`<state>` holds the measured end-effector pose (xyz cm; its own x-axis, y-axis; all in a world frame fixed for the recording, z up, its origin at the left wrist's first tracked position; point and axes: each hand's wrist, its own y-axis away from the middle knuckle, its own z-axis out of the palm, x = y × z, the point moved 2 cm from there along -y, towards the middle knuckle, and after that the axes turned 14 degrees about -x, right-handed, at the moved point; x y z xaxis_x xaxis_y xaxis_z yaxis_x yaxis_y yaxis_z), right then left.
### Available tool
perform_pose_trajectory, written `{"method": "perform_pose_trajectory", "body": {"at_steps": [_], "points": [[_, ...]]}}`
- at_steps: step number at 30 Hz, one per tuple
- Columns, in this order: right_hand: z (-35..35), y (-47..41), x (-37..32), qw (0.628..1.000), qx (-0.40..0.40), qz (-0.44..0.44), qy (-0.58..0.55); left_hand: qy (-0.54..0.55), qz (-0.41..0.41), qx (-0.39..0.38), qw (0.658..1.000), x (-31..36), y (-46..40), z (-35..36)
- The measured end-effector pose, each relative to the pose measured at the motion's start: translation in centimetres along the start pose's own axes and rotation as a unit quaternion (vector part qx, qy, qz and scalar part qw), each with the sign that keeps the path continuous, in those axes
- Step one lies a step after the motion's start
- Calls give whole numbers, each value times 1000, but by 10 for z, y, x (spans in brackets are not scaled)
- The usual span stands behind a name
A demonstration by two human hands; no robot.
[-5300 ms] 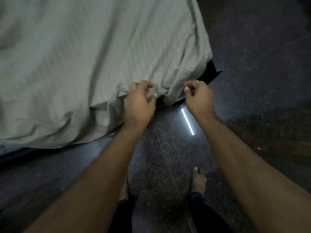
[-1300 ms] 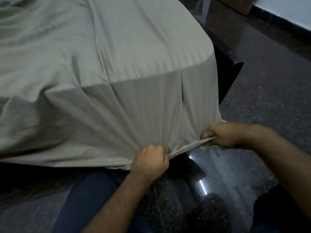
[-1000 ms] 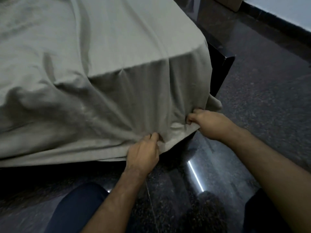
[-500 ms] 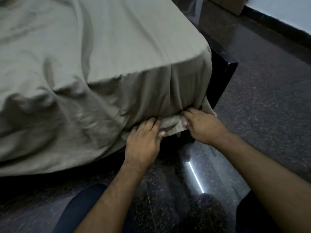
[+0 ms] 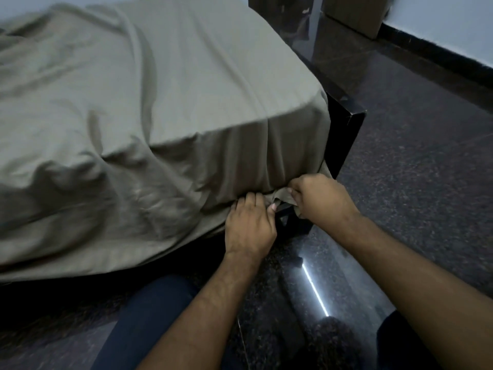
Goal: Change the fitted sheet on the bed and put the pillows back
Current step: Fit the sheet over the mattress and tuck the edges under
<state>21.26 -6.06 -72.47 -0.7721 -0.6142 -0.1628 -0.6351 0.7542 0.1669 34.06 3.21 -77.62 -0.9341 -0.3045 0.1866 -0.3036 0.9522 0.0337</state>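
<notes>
Two knees in dark blue trousers [image 5: 149,316] are seen lowest in the view, just below the arms. A thin white line of light [image 5: 314,289] is mirrored on the shiny dark speckled stone floor [image 5: 413,209] between the two arms.

The left hand [image 5: 249,228] is laid at the bottom corner of the bed, with its fingers [image 5: 250,201] pushed in under the hanging cloth. Whether cloth is gripped by it cannot be told. Just to its right, almost touching it, the right hand [image 5: 320,198] is clenched around a bunched bit of the grey-green cotton fitted sheet [image 5: 160,102].

The sheet is spread over the mattress above and to the left of both hands. It is pulled fairly smooth over the corner above the hands, but big wrinkles and loose folds are seen further left. Its lower edge hangs loose to the left of the left hand.

The black wooden bed frame [image 5: 344,134] is seen poking out just above the right hand. Far beyond the hands, a brown cardboard box [image 5: 354,14] is set on the floor by the pale wall [image 5: 453,28].
</notes>
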Motion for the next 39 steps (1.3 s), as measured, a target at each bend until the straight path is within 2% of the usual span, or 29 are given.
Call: {"method": "perform_pose_trajectory", "body": {"at_steps": [2, 5, 7, 9, 12, 15, 19, 22, 25, 28, 29, 31, 32, 33, 36, 37, 39], "points": [[4, 9, 12, 998, 22, -16, -59, 14, 0, 4, 1000, -3, -2, 8], [18, 11, 22, 995, -51, -27, -80, -13, 8, -10, 1000, -7, -2, 23], [30, 1, 21, 996, -55, -48, -59, -14, -2, -5, 1000, -7, -1, 27], [33, -9, 14, 999, -23, -26, -15, -12, 4, 7, 1000, -7, -6, 25], [32, -28, 4, 998, -53, 10, 19, 22, 33, -16, 999, -17, -11, 12], [37, -42, 1, 994, -97, -28, 49, 33, 82, -37, 995, -29, -8, 2], [42, -51, -5, 988, -77, -65, 114, 9, 146, 0, 989, -29, 13, 4], [50, -52, 6, 992, -80, -57, 85, 32, 112, -24, 993, -20, 15, 6], [33, -45, 1, 988, -83, -104, 78, 9, 58, -24, 998, -19, -2, 7], [11, -34, 10, 996, -66, -26, 46, -5, -9, -49, 999, -15, -20, -2], [2, -25, 8, 998, -52, -12, 46, -5, -31, -68, 997, -13, -25, -2], [-5, -9, 2, 998, 33, -28, 34, -12, -53, -80, 995, -11, -32, 0], [-4, -5, -1, 997, 59, -55, 4, -15, -50, -79, 996, -13, -35, 2], [2, -4, -3, 995, 50, -81, -17, -9, -37, -81, 996, -16, -38, 3], [29, -8, -6, 989, -55, -137, -1, 72, 43, -134, 987, -33, -33, -4], [34, -9, -9, 989, -63, -132, 11, 84, 62, -149, 983, -38, -28, -9], [38, -13, -10, 993, -39, -105, 23, 53, 71, -130, 987, -43, -11, -23]]}}
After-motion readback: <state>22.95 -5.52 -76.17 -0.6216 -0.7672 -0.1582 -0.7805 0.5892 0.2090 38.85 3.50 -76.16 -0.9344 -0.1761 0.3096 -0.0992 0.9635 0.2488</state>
